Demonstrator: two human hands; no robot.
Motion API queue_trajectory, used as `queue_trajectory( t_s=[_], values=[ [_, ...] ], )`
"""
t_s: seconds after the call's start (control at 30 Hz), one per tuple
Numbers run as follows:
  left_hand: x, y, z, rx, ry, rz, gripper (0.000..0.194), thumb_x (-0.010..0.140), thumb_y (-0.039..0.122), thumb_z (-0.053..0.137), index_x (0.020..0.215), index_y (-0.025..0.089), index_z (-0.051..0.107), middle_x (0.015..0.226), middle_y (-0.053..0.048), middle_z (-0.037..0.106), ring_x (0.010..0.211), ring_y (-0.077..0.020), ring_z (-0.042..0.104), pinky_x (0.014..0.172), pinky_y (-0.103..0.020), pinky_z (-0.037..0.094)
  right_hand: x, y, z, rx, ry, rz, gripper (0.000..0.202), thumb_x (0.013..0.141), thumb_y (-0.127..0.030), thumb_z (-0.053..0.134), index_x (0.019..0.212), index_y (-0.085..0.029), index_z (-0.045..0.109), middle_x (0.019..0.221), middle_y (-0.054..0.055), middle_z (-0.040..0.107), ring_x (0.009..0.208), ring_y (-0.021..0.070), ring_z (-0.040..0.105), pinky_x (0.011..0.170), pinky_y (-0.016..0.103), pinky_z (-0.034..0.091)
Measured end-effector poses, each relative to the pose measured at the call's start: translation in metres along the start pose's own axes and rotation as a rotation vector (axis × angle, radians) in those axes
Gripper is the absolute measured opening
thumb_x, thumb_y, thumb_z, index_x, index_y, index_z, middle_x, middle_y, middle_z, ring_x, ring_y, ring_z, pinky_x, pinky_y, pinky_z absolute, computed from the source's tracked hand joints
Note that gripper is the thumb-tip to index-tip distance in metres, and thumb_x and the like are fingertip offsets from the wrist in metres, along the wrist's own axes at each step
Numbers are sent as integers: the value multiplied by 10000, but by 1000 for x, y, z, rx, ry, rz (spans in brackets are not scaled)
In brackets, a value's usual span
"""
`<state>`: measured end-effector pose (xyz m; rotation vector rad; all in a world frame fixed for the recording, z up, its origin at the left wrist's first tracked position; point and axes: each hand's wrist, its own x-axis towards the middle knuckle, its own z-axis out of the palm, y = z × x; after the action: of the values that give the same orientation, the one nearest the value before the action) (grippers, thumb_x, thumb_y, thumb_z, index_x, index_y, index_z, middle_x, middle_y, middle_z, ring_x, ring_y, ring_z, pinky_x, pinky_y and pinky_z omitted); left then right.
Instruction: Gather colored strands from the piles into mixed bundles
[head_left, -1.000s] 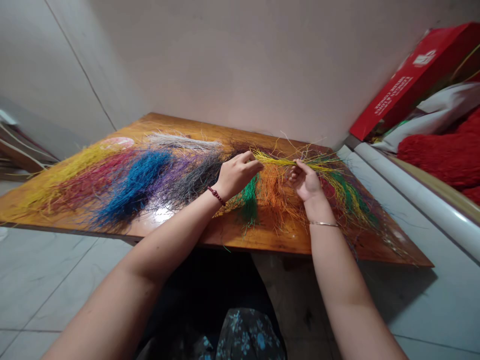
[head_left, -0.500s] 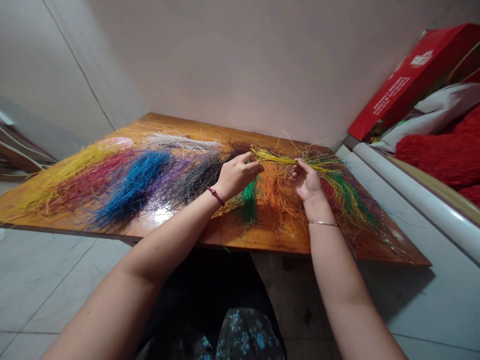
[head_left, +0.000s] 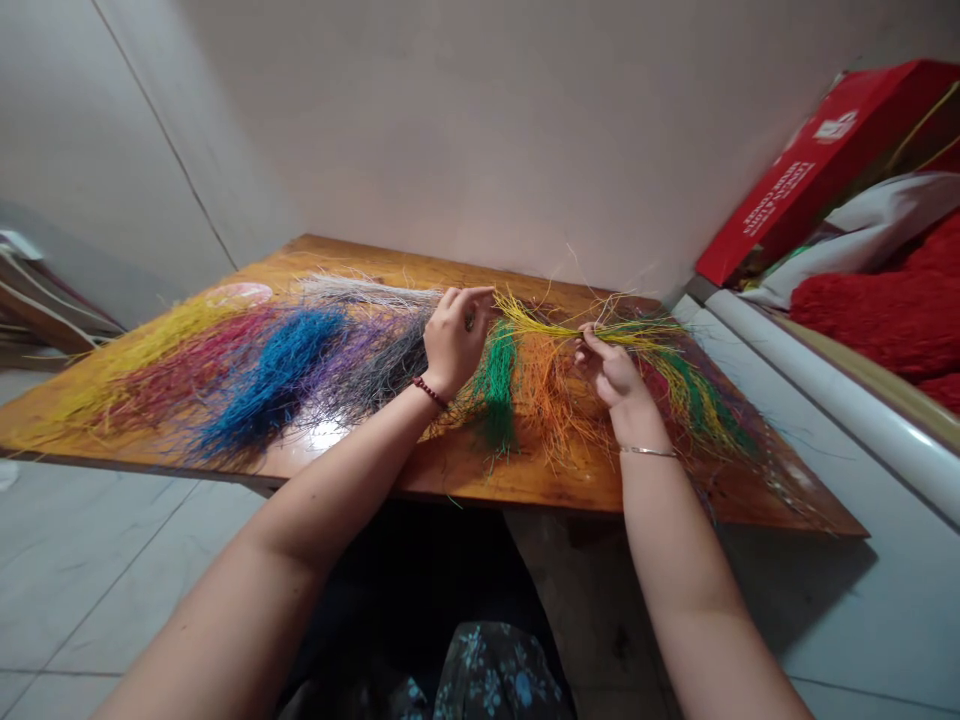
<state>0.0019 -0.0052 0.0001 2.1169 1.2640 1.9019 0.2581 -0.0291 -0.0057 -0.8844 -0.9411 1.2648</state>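
Head view: where is the yellow bundle of thin, stiff strands (head_left: 541,324)?

Toward the far edge of the varnished wooden table (head_left: 442,480), right of its middle. The right hand (head_left: 609,370) has thumb and forefinger clamped on it, with the other fingers curled beneath.

And how does it lie?

Crosswise. Its left tips reach toward the left hand (head_left: 456,338); the other end fans out toward the table's right edge, over green and yellow strands (head_left: 705,400). How high it sits off the wood, I cannot tell.

What about the left hand's fingers?

Bent, the forefinger stretched toward the yellow tips. I cannot tell whether any strand is pinched there.

Is there room around that hand?

Little on its left: the dark grey strand bundle (head_left: 394,362) lies just beside it, and the white strand bundle (head_left: 367,290) ends near its knuckles, along the far edge. The bright green strand bundle (head_left: 500,370) is close on its right, then the orange strand bundle (head_left: 551,390).

And nearer the body?

A strip of wood shows between the green and orange ends and the near edge, running toward the near right corner, with both forearms reaching across that edge.
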Motion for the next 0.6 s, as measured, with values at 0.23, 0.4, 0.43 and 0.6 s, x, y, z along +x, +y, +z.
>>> queue_trajectory(
  t_s=[0.23, 0.4, 0.43, 0.6],
  values=[
    [10, -22, 4, -69, 130, -171, 252, 978, 379, 493, 1141, 218, 598, 962, -71, 628, 833, -161, 577, 751, -300, 475, -3, -7, -2, 40, -90, 95, 278, 676, -328, 815, 854, -232, 624, 696, -43, 590, 530, 67, 489, 481, 179, 424],
    [9, -11, -1, -16, -104, -49, 284, 967, 436, 501, 986, 223, 687, 966, -68, 617, 848, -159, 566, 754, -298, 484, -4, -7, 0, 28, -117, 77, 194, 705, -294, 740, 829, -228, 606, 680, -35, 566, 515, 80, 459, 481, 198, 415],
    [8, -9, -1, -9, -141, -32, 279, 963, 431, 510, 990, 227, 698, 974, -69, 613, 867, -164, 568, 759, -301, 487, -4, -7, 0, 23, -113, 67, 181, 705, -282, 732, 822, -227, 606, 691, -33, 568, 528, 81, 474, 480, 198, 410],
    [2, -5, 0, 48, -253, 20, 241, 955, 364, 524, 1044, 246, 715, 1008, -68, 593, 908, -170, 577, 815, -315, 497, -5, -8, 1, -9, -135, 88, 164, 701, -265, 715, 814, -216, 607, 663, -32, 551, 506, 78, 465, 475, 199, 391]
  ],
)
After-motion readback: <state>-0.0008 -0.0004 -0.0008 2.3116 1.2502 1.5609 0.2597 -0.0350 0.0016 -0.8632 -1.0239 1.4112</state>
